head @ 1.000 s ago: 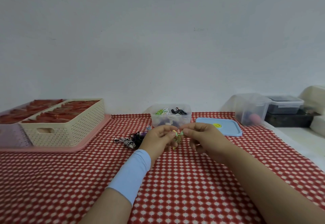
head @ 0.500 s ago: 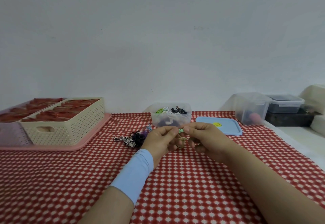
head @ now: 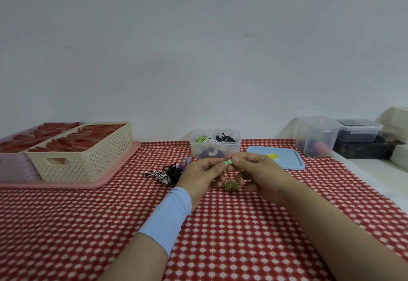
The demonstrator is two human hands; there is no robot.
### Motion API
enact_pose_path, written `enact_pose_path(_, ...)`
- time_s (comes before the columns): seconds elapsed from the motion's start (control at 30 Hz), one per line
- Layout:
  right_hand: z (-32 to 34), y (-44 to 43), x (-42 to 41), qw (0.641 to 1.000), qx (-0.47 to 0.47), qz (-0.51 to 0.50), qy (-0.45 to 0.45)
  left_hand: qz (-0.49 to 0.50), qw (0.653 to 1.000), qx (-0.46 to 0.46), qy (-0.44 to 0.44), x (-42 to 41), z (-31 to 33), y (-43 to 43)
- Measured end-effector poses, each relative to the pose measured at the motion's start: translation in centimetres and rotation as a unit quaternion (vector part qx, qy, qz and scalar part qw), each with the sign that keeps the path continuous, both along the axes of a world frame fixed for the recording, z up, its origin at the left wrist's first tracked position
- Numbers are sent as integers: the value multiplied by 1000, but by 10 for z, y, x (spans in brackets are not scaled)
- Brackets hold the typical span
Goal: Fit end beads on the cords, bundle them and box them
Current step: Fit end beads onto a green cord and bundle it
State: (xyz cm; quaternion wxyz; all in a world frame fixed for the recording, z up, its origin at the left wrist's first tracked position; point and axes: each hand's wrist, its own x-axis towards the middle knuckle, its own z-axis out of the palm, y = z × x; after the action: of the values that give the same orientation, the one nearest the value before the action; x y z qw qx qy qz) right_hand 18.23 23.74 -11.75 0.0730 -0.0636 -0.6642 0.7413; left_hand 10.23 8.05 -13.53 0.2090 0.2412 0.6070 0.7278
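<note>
The left grip [head: 199, 176] and right grip [head: 259, 176] both pinch a green bead [head: 228, 163] between their fingertips, above the surface [head: 220, 236]. An olive cord [head: 230, 185] hangs tangled below it, between the hands. Bundles [head: 167, 173] lie to the left, and the clear box [head: 215, 148] stands just behind.

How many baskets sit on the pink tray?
2. The cream basket stands on the right of the pink tray; the lilac basket is beside it on the left, cut by the frame edge, so more could be hidden.

Green bead [head: 228, 163] raised into view; cord bundle [head: 230, 185] dangles lower.
</note>
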Motion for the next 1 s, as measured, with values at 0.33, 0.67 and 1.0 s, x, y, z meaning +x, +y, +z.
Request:
enact_pose_path(0.33,-1,3,2,999,18,40,-4,-43,999,-18,2,-4,-2,-5)
enact_pose_path(0.67,-1,4,1,998,9,54,-28,-72,997,-37,1,-5,-1,-7)
enact_pose_path(1.0,1,-1,5,999,49,14,21,-55,998,-35,-5,-5,-3,-6)
